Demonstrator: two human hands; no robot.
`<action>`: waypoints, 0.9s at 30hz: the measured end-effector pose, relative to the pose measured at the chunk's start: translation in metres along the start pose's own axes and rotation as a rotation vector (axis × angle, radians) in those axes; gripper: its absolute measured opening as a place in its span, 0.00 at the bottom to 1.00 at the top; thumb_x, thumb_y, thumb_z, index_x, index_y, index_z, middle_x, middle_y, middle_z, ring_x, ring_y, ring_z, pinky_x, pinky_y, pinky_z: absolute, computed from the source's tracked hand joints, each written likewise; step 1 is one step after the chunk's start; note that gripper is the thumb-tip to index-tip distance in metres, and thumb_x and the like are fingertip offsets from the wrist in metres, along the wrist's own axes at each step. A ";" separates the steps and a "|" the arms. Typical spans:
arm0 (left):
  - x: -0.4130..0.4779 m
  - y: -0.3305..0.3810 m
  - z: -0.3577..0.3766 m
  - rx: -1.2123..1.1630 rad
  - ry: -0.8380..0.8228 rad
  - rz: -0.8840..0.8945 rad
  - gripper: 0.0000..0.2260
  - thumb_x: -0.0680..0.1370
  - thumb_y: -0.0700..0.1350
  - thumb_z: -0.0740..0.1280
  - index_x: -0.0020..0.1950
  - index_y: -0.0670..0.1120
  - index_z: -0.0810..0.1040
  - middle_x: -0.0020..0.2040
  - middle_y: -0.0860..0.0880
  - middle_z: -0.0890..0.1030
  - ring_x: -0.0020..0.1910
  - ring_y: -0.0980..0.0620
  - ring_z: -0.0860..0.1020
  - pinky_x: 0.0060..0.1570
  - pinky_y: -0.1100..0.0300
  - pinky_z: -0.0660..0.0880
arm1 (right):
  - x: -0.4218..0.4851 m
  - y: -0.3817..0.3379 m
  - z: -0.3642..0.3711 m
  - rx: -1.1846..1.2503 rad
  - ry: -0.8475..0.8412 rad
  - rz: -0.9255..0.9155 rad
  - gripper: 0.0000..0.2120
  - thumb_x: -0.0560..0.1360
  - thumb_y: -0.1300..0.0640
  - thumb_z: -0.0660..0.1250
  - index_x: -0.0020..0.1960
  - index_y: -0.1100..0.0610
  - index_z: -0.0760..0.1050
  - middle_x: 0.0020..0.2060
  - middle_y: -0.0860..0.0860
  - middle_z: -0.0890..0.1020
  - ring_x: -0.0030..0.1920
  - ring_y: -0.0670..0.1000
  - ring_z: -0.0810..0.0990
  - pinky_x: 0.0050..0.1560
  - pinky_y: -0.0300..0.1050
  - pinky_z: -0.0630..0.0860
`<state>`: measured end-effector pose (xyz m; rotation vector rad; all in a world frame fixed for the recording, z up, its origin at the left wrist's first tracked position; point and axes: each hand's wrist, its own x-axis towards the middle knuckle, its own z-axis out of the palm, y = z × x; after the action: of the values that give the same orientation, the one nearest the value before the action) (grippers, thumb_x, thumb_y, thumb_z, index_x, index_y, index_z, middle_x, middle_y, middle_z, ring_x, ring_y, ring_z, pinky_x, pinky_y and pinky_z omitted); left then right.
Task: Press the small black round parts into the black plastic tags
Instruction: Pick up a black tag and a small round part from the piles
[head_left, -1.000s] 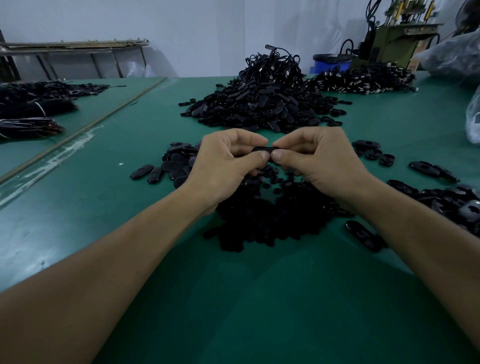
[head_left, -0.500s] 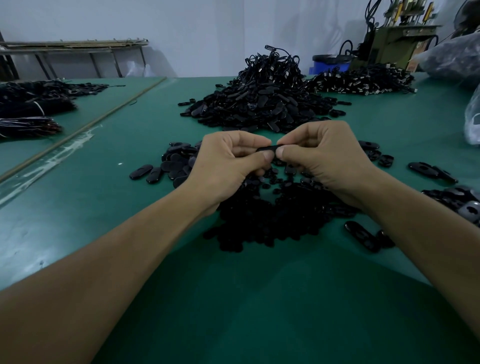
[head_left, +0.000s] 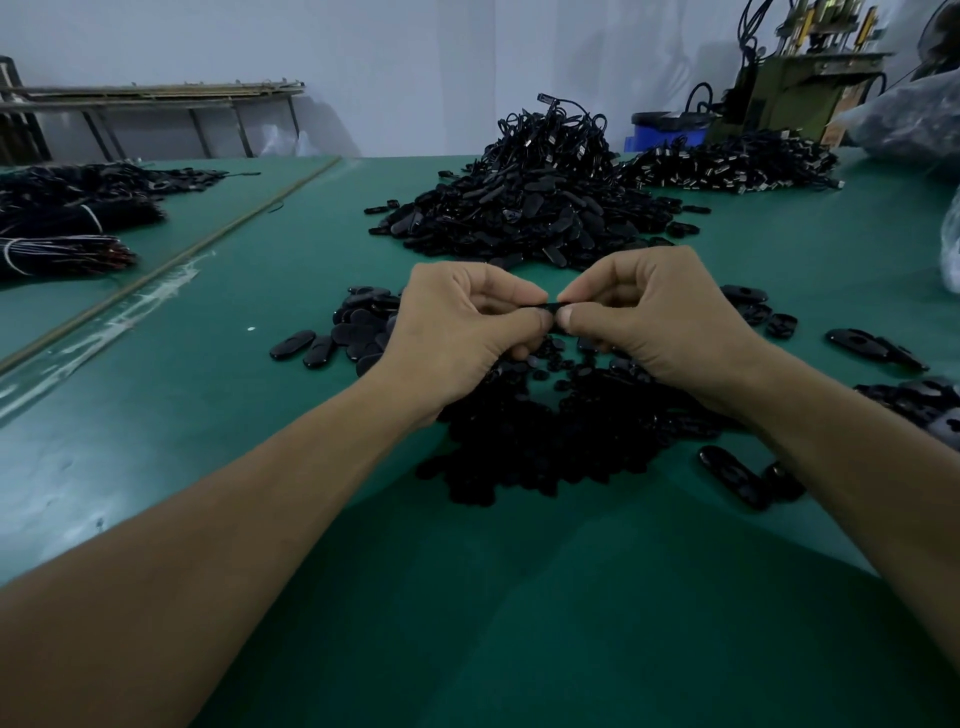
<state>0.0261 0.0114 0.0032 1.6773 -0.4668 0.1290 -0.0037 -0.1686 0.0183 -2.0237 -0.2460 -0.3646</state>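
Table (head_left: 260, 415) plain dark green. Tag (head_left: 551, 306) black. Loose tags (head_left: 291, 344) glossy black. Round parts (head_left: 545, 447) dull black. Heap (head_left: 530, 208) black. Far heap (head_left: 727, 166) black with pale flecks. Bundles (head_left: 62, 254) black with white ties. Barrel (head_left: 660, 136) blue. Machine (head_left: 795, 88) olive. Wall (head_left: 415, 62) off-white.
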 end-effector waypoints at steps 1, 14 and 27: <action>0.000 -0.002 0.000 0.051 0.026 0.013 0.06 0.72 0.34 0.77 0.42 0.44 0.83 0.33 0.46 0.85 0.30 0.52 0.82 0.35 0.63 0.79 | 0.001 0.003 0.000 -0.038 0.003 -0.002 0.02 0.74 0.59 0.73 0.43 0.54 0.83 0.34 0.50 0.85 0.34 0.45 0.81 0.42 0.41 0.80; 0.013 -0.016 -0.029 0.474 0.391 0.036 0.08 0.77 0.41 0.70 0.52 0.51 0.86 0.40 0.61 0.82 0.40 0.68 0.79 0.47 0.72 0.77 | 0.012 0.027 0.004 -0.907 -0.076 0.131 0.20 0.80 0.41 0.61 0.61 0.54 0.81 0.46 0.57 0.79 0.56 0.63 0.76 0.64 0.56 0.71; 0.014 -0.019 -0.038 0.563 0.429 -0.181 0.09 0.74 0.44 0.69 0.37 0.57 0.81 0.42 0.57 0.84 0.48 0.49 0.82 0.52 0.46 0.81 | 0.016 0.027 0.004 -0.778 -0.065 0.220 0.15 0.77 0.46 0.68 0.52 0.57 0.82 0.50 0.57 0.82 0.57 0.62 0.76 0.60 0.56 0.75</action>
<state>0.0531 0.0462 -0.0032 2.1570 0.0598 0.5125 0.0202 -0.1766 0.0001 -2.7975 0.1056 -0.2756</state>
